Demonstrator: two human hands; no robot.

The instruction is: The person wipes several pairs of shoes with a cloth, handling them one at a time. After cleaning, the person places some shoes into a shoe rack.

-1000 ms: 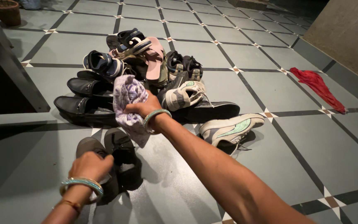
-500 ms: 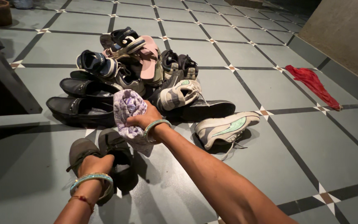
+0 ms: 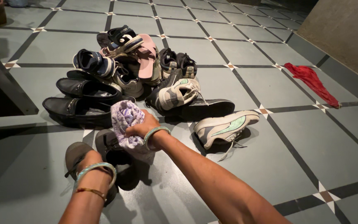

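My right hand (image 3: 141,129) is closed around a crumpled white-and-purple patterned cloth (image 3: 126,117), held just above a pair of dark grey shoes (image 3: 109,147) on the tiled floor. My left hand (image 3: 91,158) reaches down onto the left shoe of that pair (image 3: 74,154); its fingers are hidden behind the wrist and bangles, so its grip cannot be made out. Both wrists wear pale green bangles.
A pile of footwear lies beyond: black loafers (image 3: 79,108), blue sandals (image 3: 94,62), a pink slipper (image 3: 146,56) and a white-and-green sneaker (image 3: 179,93). Another white-and-green sneaker (image 3: 225,128) lies apart to the right. A red cloth (image 3: 313,83) lies near the right wall.
My right hand has come down and nearer with the cloth, now right over the grey shoes. My left hand has slid forward onto the left grey shoe.
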